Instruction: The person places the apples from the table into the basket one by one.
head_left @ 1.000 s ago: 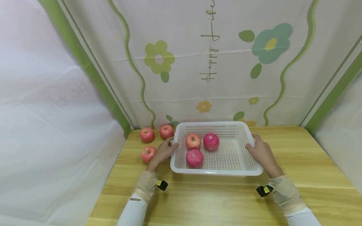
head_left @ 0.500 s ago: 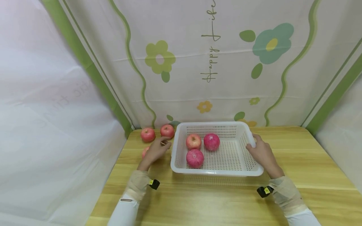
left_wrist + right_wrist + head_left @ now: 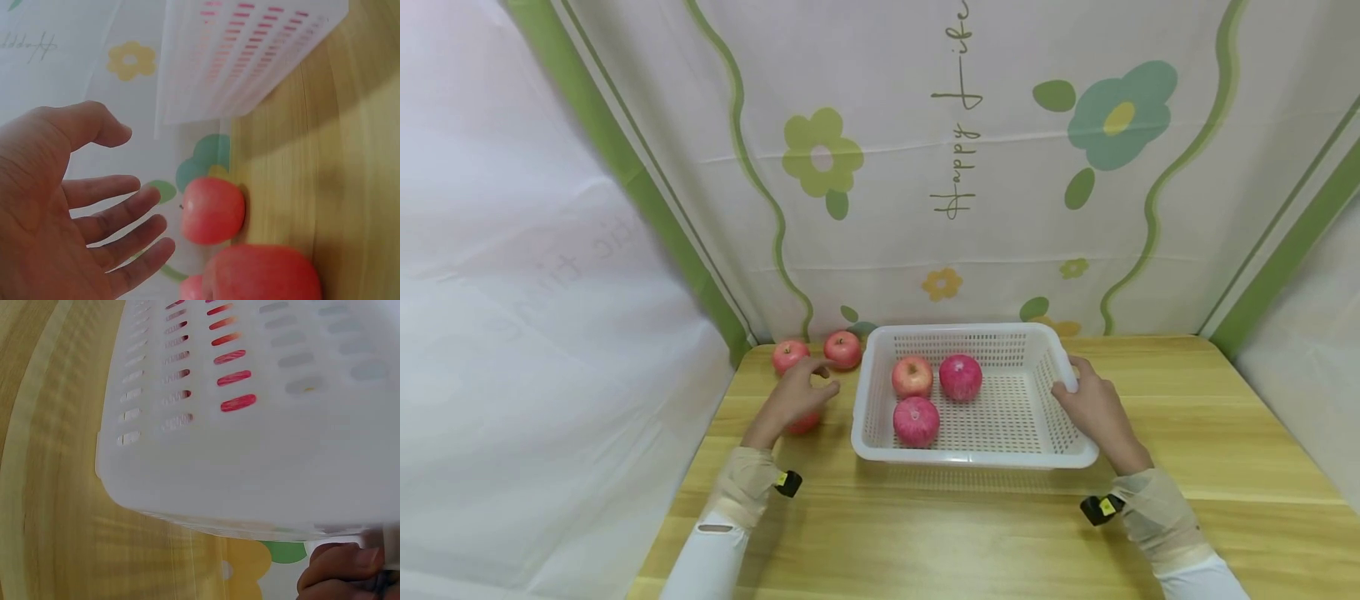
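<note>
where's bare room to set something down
Bare table shows in front of the basket and right of the right hand; the basket's right side is bare too. Left of the basket is crowded: three apples and the left hand.

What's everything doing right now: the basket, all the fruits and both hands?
White basket: upright, open on top
Pale red apple: in the basket
Back dark pink fruit: in the basket
Front dark pink fruit: in the basket
Back left apple: on the table
Back right apple: on the table
Nearest apple: on the table
Left hand: open, empty
Right hand: gripping the basket's right side
</note>
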A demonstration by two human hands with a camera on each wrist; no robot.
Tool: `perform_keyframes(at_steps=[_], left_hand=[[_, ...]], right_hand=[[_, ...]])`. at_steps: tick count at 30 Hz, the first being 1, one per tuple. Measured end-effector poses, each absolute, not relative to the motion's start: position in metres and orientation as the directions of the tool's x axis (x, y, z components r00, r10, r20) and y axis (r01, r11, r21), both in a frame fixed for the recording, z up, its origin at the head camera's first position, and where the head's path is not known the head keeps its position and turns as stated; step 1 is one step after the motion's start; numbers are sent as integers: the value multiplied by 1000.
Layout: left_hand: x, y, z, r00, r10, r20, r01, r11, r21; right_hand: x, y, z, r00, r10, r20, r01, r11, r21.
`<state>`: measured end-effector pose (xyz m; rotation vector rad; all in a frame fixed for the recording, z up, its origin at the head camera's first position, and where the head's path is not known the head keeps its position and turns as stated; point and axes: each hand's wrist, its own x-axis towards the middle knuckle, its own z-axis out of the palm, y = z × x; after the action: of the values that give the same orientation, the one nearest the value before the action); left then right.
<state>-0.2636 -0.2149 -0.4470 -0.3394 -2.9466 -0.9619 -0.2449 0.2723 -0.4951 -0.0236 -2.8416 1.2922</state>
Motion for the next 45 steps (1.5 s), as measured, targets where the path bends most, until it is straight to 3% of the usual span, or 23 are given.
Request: perform_keyframes(at_steps=[19,45], left_hand=[[-267,-241,-455,-970,241,18,228,888,399],[-267,-255,-474,-964,224,-143,146,896,419]], right_hand=[[-245,270,-493,-1000,29,6,14,651,-759],[-243,272,-493,-999,38,11,17,658,-753]])
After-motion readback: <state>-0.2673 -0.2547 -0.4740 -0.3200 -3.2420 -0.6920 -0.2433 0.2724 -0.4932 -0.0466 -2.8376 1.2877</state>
